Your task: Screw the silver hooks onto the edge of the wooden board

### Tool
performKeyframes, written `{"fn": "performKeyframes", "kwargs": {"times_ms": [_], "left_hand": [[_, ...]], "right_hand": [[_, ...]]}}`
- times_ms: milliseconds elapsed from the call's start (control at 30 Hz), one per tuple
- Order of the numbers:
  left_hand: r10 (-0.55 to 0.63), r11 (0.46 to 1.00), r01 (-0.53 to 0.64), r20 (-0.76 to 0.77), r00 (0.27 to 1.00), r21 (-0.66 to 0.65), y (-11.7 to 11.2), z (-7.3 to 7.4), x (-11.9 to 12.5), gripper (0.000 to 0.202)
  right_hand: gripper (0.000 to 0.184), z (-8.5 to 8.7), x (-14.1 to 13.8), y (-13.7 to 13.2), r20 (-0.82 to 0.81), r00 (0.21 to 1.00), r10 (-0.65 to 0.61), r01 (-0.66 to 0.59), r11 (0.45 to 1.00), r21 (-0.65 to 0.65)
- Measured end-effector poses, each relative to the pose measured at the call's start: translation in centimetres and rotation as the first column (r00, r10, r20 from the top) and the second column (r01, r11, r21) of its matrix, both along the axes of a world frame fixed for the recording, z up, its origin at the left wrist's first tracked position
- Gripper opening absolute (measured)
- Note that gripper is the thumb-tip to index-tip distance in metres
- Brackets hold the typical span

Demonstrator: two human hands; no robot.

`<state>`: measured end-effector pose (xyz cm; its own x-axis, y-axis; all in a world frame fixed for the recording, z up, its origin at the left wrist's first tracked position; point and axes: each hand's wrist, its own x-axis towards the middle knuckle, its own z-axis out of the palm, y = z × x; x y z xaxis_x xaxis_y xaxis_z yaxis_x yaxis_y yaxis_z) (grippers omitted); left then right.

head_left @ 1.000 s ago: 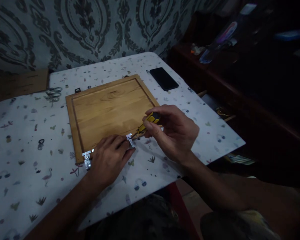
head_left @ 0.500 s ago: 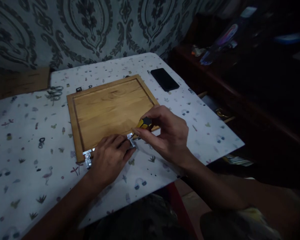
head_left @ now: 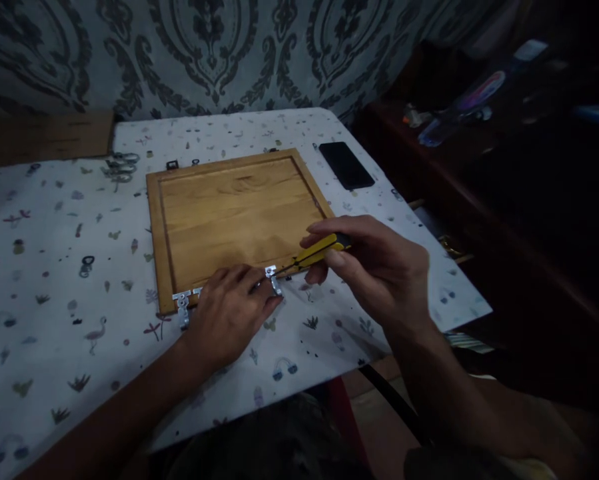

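Note:
A wooden cabinet door (head_left: 224, 223) with a recessed panel lies flat on the table. My left hand (head_left: 232, 317) rests over its near edge, with the thumb and fingers closed about a silver metal hinge (head_left: 276, 287); the fingers hide part of it. Left of that hand, a second silver hinge (head_left: 182, 308) sits at the door's near left corner. In my right hand (head_left: 386, 277) is a yellow and black screwdriver (head_left: 318, 252), gripped by its handle between thumb and fingers. Its shaft slants down leftward, and the tip reaches the hinge by my left hand.
The table wears a white printed cloth (head_left: 109, 393). A black phone (head_left: 346, 165) lies right of the door, and cardboard (head_left: 54, 137) lies at the back left. Beyond the right edge, a plastic bottle (head_left: 479, 97) rests on dark furniture. Patterned wall covering (head_left: 204, 60) rises behind.
My right hand has drawn back to the right, and the screwdriver has tilted from nearly end-on to a low slant. My left hand stays at the hinge. The view has shifted slightly.

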<state>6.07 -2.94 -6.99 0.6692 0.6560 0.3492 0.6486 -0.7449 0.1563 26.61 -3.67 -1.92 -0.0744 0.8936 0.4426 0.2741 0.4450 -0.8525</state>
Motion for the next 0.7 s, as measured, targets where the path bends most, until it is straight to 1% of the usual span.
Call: {"fn": "performKeyframes", "kwargs": {"times_ms": [100,200,300,467,700], "left_hand": [[-0.005,1.000,0.005,0.009,1.000,0.015,0.08,-0.05,-0.03,0.018],[-0.007,1.000,0.007,0.006,1.000,0.016,0.15,-0.04,-0.02,0.018],[-0.010,1.000,0.010,-0.013,1.000,-0.005,0.13,0.01,0.02,0.016],[-0.001,1.000,0.001,0.000,1.000,-0.001,-0.01,-0.07,0.02,0.017],[-0.010,1.000,0.010,0.002,1.000,0.006,0.13,0.06,-0.07,0.017]], "right_hand": [[0.017,-0.58,-0.11,0.09,0.035,0.996,-0.088,0.086,0.995,0.058],[0.022,-1.05,-0.49,0.33,0.034,0.981,-0.191,0.185,0.974,0.133],[0.028,-1.08,-0.86,0.51,0.024,0.969,-0.246,0.239,0.956,0.170],[0.030,-0.96,-0.96,0.40,0.026,0.967,-0.252,0.244,0.954,0.172],[0.024,-0.95,-0.99,-0.02,0.002,0.982,-0.190,0.189,0.977,0.096]]}}
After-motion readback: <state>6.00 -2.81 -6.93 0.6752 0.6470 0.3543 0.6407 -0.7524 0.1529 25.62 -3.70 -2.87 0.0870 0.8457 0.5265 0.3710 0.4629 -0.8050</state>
